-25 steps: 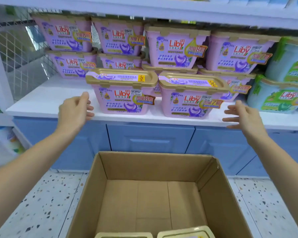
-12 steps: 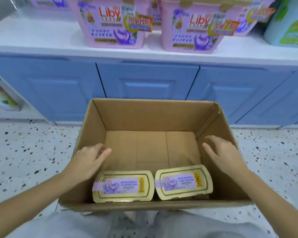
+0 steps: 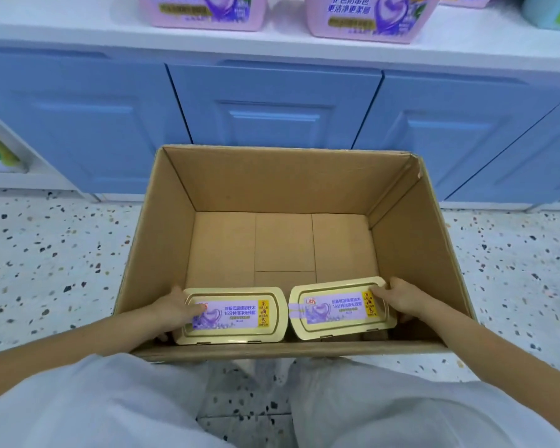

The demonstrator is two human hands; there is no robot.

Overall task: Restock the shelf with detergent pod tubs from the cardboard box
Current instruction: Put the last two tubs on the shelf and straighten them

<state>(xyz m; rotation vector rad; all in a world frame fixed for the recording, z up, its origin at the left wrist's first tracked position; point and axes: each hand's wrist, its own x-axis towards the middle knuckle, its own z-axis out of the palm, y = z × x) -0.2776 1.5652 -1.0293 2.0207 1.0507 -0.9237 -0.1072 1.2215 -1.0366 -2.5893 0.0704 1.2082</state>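
— Each grip is closed on a tub: the left hand [image 3: 175, 310] clamps the outer end of the left tub [image 3: 232, 315], thumb across its lid, and the right hand [image 3: 401, 300] does the same on the right tub [image 3: 340, 310].

— Where are they sitting?

— Side by side, touching, at the near end of the cardboard box [image 3: 414, 253], low against its near wall. The right one looks slightly tilted, though whether it has left the bottom I cannot tell from this angle.

— How much is left?

— These seem to be the last two. Beyond them the box floor is bare. Up on the shelf [image 3: 78, 27], two pink tubs [image 3: 369, 17] stand at the front edge, only their lower halves in view.

— So nearly finished?

— I would judge so: lift this pair, set them on the shelf, and the box is empty.
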